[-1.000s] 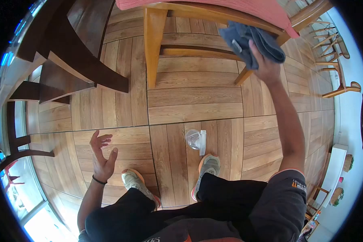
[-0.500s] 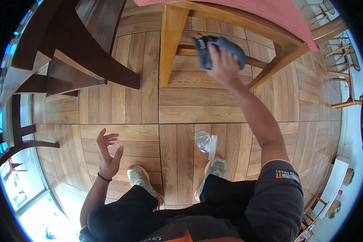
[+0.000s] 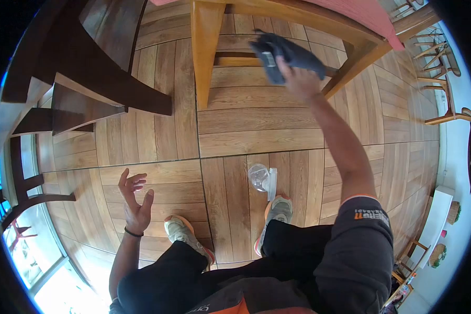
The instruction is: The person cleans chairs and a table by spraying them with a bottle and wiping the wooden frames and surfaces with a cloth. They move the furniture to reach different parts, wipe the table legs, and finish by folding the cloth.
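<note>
While the right hand (image 3: 300, 79) reaches up and forward with fingers clamped on a dark grey cloth (image 3: 285, 54), the left hand (image 3: 134, 198) hangs low and well apart from it, open and empty, fingers spread above the wooden floor (image 3: 256, 120). Bunched in the grip, the cloth sits against the lower rail (image 3: 235, 58) of a light wooden table, between the table's front leg (image 3: 204, 52) and its slanted leg (image 3: 357, 62) at right. Its long axis runs roughly left to right along that rail, tilted a little downward toward the slanted leg, and its free end points left toward the front leg. From the person's body the cloth lies ahead and slightly to the right, at the full stretch of the right arm; of the 2 hands, only the right is anywhere near it. A red tablecloth (image 3: 371, 15) covers the tabletop above. Down on the floor, a clear plastic spray bottle (image 3: 261, 179) lies on its side just in front of the right shoe (image 3: 275, 217), with the left shoe (image 3: 183, 235) beside it. Dark wooden chairs (image 3: 89, 68) stand off to the left.
</note>
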The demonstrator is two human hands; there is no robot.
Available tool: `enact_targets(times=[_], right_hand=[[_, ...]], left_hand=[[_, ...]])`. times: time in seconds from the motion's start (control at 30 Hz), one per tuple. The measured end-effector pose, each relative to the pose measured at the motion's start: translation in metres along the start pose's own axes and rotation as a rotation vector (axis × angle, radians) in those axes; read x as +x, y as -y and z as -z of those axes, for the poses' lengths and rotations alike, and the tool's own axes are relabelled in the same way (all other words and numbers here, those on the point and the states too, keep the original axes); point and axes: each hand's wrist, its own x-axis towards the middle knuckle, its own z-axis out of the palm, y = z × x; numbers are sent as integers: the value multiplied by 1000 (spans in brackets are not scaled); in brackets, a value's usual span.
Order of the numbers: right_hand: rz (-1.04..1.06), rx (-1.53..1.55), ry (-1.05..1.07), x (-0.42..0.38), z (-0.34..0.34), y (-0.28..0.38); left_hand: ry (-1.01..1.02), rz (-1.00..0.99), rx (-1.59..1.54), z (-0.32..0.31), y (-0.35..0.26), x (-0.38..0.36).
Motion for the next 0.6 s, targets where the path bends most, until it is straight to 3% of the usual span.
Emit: enact_targets(times=[0.03, 0.1, 0.2, 0.3, 0.47, 0.6], right_hand=[[-73, -72, 138, -9, -5, -24], [16, -271, -509, -34, -68, -85], [91, -286, -683, -31, -52, -87], [11, -205, -772, -21, -46, -64], [1, 38, -506, 10, -25, 23], [77, 128, -686, 57, 5, 113]], left_hand=[[1, 8, 0, 0, 2, -1], [-2, 22, 2, 2, 5, -3], [15, 17, 22, 7, 3, -6], [-4, 32, 24, 10, 5, -11], [-3, 69, 16, 15, 5, -16], [-2, 59, 1, 14, 1, -15]])
